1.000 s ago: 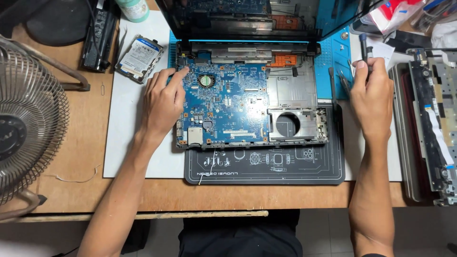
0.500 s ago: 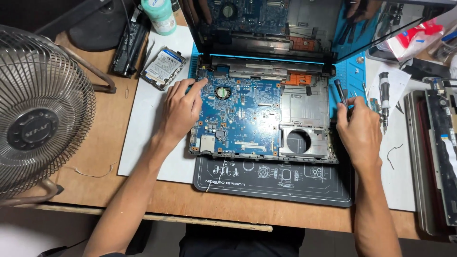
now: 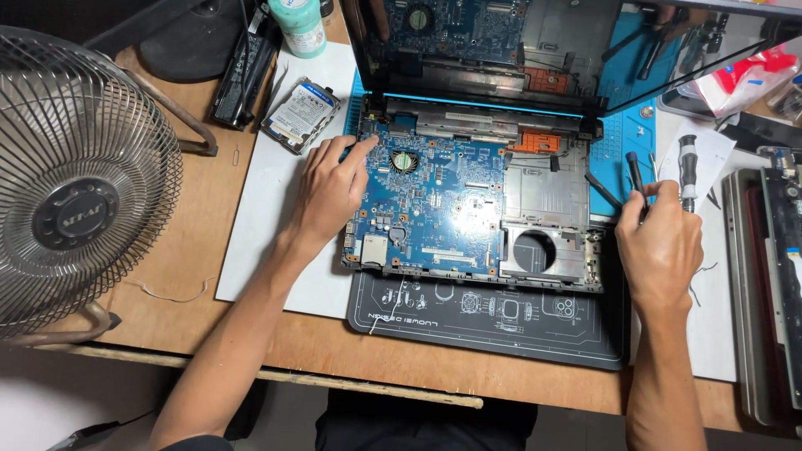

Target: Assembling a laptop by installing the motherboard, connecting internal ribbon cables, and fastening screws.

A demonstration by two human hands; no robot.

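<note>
Head view, looking down: my left hand (image 3: 330, 192) lies flat on the blue circuit board (image 3: 439, 209) of the opened laptop (image 3: 547, 209), forefinger stretched toward the small fan (image 3: 403, 160), its grip slack and holding nothing. My right hand (image 3: 660, 242) has its grip closed round a dark screwdriver (image 3: 637, 179) just right of the chassis. A hard drive (image 3: 299, 114) rests on the worktop (image 3: 200, 209), upper left.
</note>
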